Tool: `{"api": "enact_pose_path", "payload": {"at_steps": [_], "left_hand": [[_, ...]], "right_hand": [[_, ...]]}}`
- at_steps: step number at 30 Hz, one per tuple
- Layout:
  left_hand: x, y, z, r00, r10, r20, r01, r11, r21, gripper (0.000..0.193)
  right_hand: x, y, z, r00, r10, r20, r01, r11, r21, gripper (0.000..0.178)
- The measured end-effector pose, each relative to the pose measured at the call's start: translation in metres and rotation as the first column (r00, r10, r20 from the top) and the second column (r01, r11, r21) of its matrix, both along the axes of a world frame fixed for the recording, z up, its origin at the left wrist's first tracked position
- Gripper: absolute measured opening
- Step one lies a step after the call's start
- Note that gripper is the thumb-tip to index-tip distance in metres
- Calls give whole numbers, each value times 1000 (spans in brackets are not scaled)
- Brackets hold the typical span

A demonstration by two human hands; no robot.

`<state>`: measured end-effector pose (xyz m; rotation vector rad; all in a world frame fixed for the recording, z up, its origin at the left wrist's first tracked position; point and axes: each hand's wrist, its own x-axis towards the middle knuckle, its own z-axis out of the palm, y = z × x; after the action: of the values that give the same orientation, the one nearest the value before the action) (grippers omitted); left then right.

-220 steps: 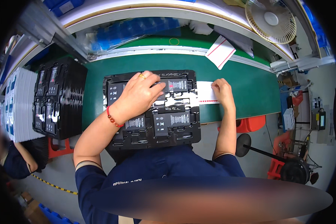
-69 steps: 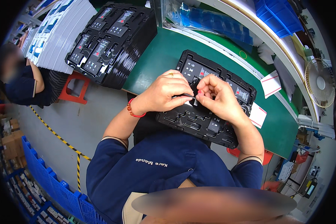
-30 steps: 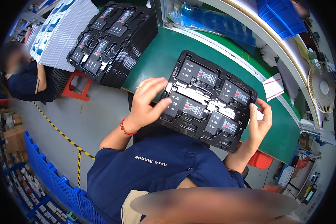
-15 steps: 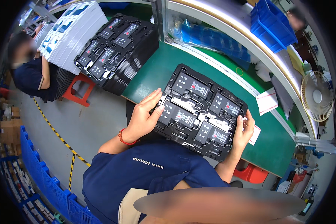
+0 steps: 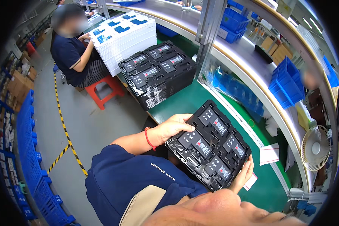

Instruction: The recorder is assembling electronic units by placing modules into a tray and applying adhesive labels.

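Note:
A black moulded plastic tray is tilted in front of my chest, above the green table. In its pockets lie several flat black battery packs with printed labels. My left hand, a red cord bracelet at its wrist, grips the tray's left edge with the thumb on top. On the opposite edge my right hand is closed, its fingers along the rim and partly hidden by the tray. Beyond the tray, a tall stack of similar black trays stands at the table's far left part.
Behind the black stack rises a stack of white trays, where a co-worker sits on a red stool. A metal post stands at the table's back edge. At right are a fan and a blue bin.
My head view has shifted, so the stacks and co-worker sit further right and lower. The tray has turned and tilted, and both hands still hold it.

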<state>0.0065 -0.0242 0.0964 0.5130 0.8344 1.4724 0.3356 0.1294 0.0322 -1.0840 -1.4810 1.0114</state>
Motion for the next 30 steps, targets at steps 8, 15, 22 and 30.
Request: {"api": "enact_pose_path", "payload": {"at_steps": [8,15,22,30], "left_hand": [[-42,-16,27,947,285,-147,-258,950,178,46],[-110,-66,18,612,788,-59,-754,605,257,37],[-156,-67,-34,196,972,-130,-932,225,284,28],[-181,-45,-35,255,947,-193,-920,300,253,40]], "right_hand": [[1,8,1,999,-38,-27,36,998,-46,38],[-2,8,-6,1000,-28,13,29,995,-93,35],[-7,7,-10,983,56,-175,-63,998,-31,34],[-7,4,-10,984,74,-161,-78,997,-19,38]]}}
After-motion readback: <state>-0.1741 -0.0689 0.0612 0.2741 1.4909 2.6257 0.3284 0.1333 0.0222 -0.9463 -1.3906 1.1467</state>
